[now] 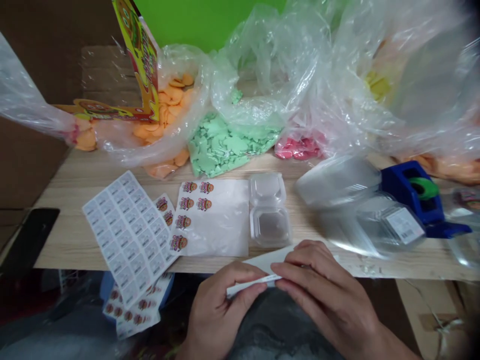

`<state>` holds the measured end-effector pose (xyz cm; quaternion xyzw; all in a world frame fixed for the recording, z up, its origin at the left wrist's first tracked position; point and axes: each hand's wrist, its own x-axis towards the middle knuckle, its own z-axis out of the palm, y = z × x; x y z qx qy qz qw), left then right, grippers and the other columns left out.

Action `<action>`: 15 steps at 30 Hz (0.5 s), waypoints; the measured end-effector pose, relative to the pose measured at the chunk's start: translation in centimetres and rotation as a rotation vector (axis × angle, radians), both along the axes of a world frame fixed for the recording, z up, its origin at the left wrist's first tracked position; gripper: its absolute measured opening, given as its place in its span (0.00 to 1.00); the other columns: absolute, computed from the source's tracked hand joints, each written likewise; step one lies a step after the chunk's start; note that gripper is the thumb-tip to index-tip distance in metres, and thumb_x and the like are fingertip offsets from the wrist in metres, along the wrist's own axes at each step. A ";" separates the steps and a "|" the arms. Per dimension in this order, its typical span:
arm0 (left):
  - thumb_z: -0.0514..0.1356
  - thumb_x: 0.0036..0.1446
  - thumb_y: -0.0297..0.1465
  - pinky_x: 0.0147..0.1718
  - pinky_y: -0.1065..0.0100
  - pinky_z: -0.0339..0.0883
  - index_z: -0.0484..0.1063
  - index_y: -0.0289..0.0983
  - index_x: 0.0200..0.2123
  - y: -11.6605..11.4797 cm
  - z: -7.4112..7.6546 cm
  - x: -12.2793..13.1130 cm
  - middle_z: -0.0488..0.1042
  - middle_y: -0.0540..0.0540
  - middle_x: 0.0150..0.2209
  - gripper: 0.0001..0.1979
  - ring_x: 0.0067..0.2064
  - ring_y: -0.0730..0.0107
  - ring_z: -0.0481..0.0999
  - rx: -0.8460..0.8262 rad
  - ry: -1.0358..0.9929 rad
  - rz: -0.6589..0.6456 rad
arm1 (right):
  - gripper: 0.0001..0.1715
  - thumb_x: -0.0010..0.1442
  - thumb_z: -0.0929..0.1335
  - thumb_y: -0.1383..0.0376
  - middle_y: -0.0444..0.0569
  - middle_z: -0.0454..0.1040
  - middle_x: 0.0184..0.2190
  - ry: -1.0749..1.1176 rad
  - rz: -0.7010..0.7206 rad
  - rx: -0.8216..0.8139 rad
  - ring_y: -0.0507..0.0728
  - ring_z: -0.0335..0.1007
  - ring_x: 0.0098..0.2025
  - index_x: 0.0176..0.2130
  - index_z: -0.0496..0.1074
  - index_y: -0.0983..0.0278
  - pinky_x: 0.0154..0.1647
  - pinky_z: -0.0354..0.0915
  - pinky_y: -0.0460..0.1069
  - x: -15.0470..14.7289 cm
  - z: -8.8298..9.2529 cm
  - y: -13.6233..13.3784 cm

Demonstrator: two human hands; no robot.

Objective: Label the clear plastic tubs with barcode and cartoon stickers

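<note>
Close to the table's front edge, my left hand (225, 305) pinches one end of a folded white paper sheet (268, 259) between thumb and fingers. My right hand (330, 290) grips the same sheet from the other side, its fingertips touching the fold. Whatever is on the sheet's inner face is hidden. Just beyond my hands lies a small clear plastic clamshell box (270, 226), opened flat. Left of it is a mostly bare backing sheet (225, 225) with several burger-character stickers. A sheet of barcode labels (129, 240) overhangs the edge, above another sticker sheet (131, 312).
Along the back stand plastic bags of orange pieces (172, 107), green pieces (232, 142) and pink pieces (300, 145). A blue tape dispenser (407, 187) and stacked clear boxes (352, 215) occupy the right. A printed display box (140, 65) and a black phone (32, 237) are left.
</note>
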<state>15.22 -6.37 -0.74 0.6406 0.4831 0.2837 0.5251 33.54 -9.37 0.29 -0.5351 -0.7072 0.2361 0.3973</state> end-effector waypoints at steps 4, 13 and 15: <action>0.62 0.53 0.24 0.32 0.81 0.68 0.73 0.43 0.32 -0.2 0.0 -0.1 0.77 0.56 0.28 0.07 0.30 0.78 0.76 0.100 0.003 -0.008 | 0.08 0.57 0.66 0.74 0.48 0.72 0.31 0.002 0.021 0.030 0.53 0.68 0.33 0.38 0.72 0.67 0.38 0.66 0.51 -0.1 0.0 -0.2; 0.57 0.57 0.23 0.37 0.77 0.69 0.71 0.40 0.42 0.4 0.5 -1.0 0.77 0.48 0.36 0.11 0.38 0.74 0.77 0.399 0.034 -0.275 | 0.07 0.55 0.68 0.72 0.44 0.70 0.29 0.119 -0.003 -0.150 0.52 0.68 0.32 0.35 0.72 0.61 0.32 0.67 0.47 -0.1 0.6 -0.6; 0.58 0.57 0.24 0.36 0.77 0.69 0.70 0.40 0.42 0.4 0.5 -0.9 0.77 0.48 0.36 0.10 0.37 0.73 0.77 0.393 0.026 -0.263 | 0.08 0.55 0.67 0.73 0.45 0.69 0.28 0.071 -0.004 -0.063 0.52 0.67 0.32 0.35 0.73 0.62 0.35 0.66 0.50 0.1 0.7 -0.6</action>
